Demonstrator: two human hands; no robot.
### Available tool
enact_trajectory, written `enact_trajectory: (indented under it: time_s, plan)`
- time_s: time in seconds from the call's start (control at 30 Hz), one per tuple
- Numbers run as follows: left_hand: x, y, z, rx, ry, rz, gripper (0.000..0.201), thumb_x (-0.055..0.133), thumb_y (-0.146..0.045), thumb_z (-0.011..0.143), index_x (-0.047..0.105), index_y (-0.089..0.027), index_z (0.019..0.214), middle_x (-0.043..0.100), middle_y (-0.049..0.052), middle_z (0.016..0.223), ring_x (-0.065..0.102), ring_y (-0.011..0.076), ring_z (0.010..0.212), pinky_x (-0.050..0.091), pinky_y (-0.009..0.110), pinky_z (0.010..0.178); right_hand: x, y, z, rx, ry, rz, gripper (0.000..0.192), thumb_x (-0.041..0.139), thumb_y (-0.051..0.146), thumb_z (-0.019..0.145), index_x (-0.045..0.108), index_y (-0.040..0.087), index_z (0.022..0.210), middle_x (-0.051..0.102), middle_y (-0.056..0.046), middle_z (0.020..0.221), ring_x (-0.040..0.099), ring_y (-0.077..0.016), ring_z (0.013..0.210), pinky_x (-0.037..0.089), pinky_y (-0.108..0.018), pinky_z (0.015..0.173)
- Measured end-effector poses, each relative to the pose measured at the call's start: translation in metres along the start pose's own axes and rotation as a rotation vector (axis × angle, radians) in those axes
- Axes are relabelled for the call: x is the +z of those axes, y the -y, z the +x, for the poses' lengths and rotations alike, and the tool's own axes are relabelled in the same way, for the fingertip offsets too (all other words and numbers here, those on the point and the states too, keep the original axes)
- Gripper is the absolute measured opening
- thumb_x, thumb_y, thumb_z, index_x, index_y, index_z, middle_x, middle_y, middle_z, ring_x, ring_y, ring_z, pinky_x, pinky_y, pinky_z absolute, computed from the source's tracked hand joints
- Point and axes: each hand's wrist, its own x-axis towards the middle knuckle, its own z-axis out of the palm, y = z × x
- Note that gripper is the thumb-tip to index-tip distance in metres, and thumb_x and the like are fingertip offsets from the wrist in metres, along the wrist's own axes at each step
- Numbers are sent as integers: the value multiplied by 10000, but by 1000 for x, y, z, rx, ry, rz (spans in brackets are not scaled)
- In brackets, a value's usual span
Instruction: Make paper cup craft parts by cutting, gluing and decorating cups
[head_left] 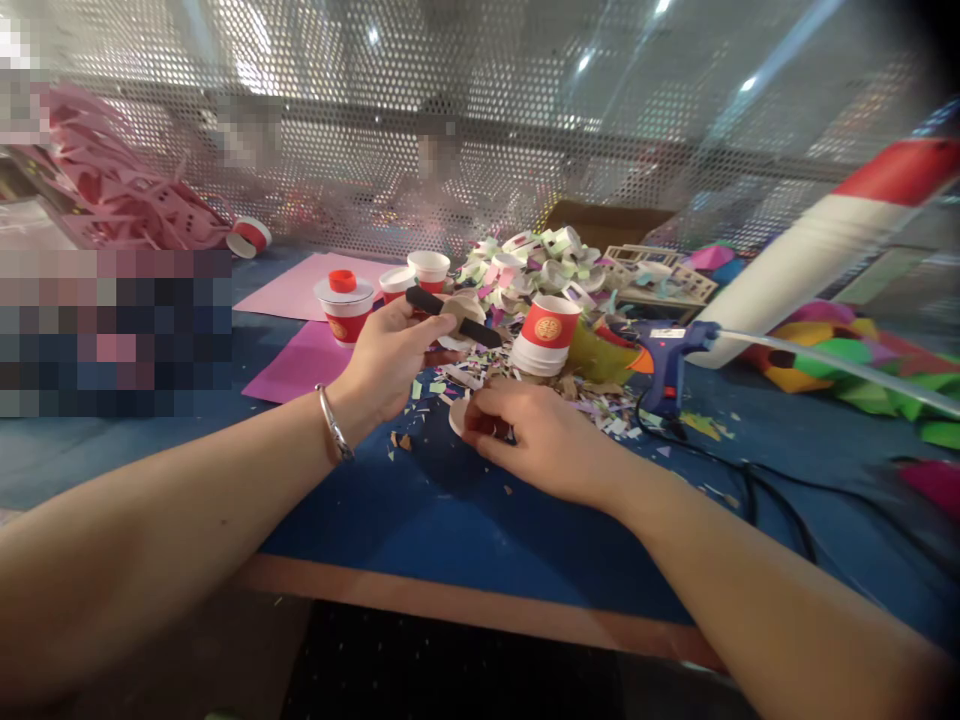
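We cannot tell what the dark tool (453,316) in the left hand (390,360) is; its grip is covered by the fingers. The right hand (536,435) hides most of a pale disc (457,417). Pixelated patches (112,330) mask the left side. The red-and-white roll (832,235) is blurred and cut by the right edge. Figures behind the perforated screen (480,140) stay indistinct.
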Motion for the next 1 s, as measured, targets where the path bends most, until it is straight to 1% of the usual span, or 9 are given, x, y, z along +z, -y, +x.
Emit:
enact_trajectory:
  time_s: [0.07,0.13,0.23,0.33,0.57,0.67,0.8,0.87,1.0]
  plan:
    - [0,-1,0,-1,-4,-3,86,729,-166,810,699,-143,887,730,65,965,691,177,867,571,295,741,-4,0,-1,69,19,151,59,645,195,890,656,188,832,644,-7,793,583,-136,703,438,-265,663]
    - [0,-1,0,-1,-4,-4,96,730,-165,812,703,-140,900,733,69,977,690,171,859,567,280,724,-9,-1,-1,163,37,309,125,662,289,906,654,193,827,648,4,759,577,-131,670,436,-260,629]
    - [0,-2,-1,-5,11,1,124,725,-166,817,710,-145,938,743,84,1050,693,172,887,560,265,713,-14,-7,-1,238,69,488,210,674,386,907,652,196,818,643,5,758,573,-137,687,442,-268,638]
    - [-1,-3,-2,-12,8,-5,126,723,-166,822,713,-142,946,743,86,1035,694,171,871,564,274,715,-16,-14,0,279,73,592,207,677,379,901,648,194,811,616,11,749,554,-131,682,444,-274,647]
    - [0,-4,-2,-27,-7,-5,129,733,-175,826,713,-145,950,749,96,1048,701,186,893,557,292,724,-20,-25,1,387,-42,693,235,702,387,866,634,187,763,573,18,670,526,-114,583,473,-261,559]
    - [0,-4,-1,-34,-18,-12,124,728,-165,827,711,-142,948,751,93,1035,703,183,881,560,291,715,-22,-31,2,468,-94,656,252,695,407,867,633,181,774,588,7,659,524,-111,557,452,-237,488]
    - [-1,-3,-1,-32,-18,-29,114,733,-163,819,704,-140,927,747,85,1023,705,173,845,572,302,722,-23,-42,1,524,-160,496,261,646,432,891,622,188,803,597,1,642,531,-120,513,391,-222,398]
    - [-2,-2,0,-30,-20,-28,107,735,-168,815,699,-143,913,746,84,1020,708,175,839,573,310,726,-23,-46,0,503,-187,342,234,632,423,896,635,196,839,630,-6,653,567,-139,518,396,-241,416]
    - [-2,-2,0,-12,-18,-22,133,747,-176,809,710,-139,931,744,87,1018,706,179,851,574,311,728,-23,-45,-1,446,-241,-34,185,629,387,899,671,208,871,704,-33,722,622,-182,595,435,-306,543]
